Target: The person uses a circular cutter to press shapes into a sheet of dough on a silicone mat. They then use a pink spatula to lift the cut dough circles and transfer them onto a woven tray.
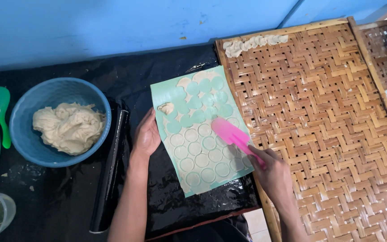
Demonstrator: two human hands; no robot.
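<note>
Head view: right hand (272,172) gripping pink scraper (233,133) by handle, blade on green mat (199,130) of cut dough rounds (201,160). Left hand (146,136) open, flat, pinning mat's left edge on bench (68,197). Rounds likely thin, soft, tearable; lift from underneath.

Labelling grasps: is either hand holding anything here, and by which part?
Right hand holds the pink spatula by its handle end, blade over the dough sheet. Left hand holds nothing; it rests at the sheet's left edge.
</note>
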